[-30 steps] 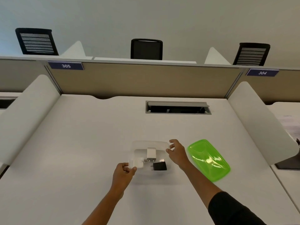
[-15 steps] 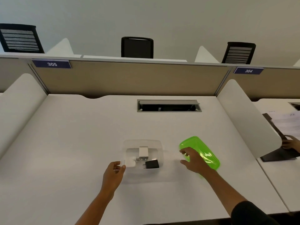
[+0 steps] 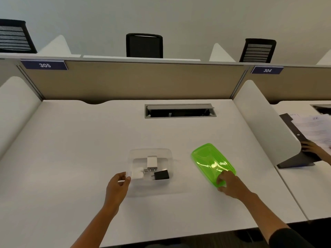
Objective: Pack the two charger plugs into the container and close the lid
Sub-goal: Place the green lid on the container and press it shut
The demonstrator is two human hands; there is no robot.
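A clear plastic container (image 3: pixel 133 154) stands on the white desk in the head view. Inside lie a white charger plug (image 3: pixel 152 161), a second white plug (image 3: pixel 137 175) at its near-left corner and a black plug (image 3: pixel 161 175). My left hand (image 3: pixel 117 187) pinches the container's near-left corner between thumb and fingers. The translucent green lid (image 3: pixel 208 160) lies flat on the desk to the container's right, apart from it. My right hand (image 3: pixel 231 185) grips the lid's near end, fingers on top and thumb at the edge.
A cable hatch (image 3: pixel 180 111) is set into the desk at the back. White dividers (image 3: pixel 265 122) flank the desk on both sides. At the neighbouring desk on the right, another person's hand (image 3: pixel 312 149) rests on a black folder with papers (image 3: pixel 315 129).
My right hand has moved from the container's right rim over to the green lid and taken hold of its near end. My left hand has stayed at the container's corner.
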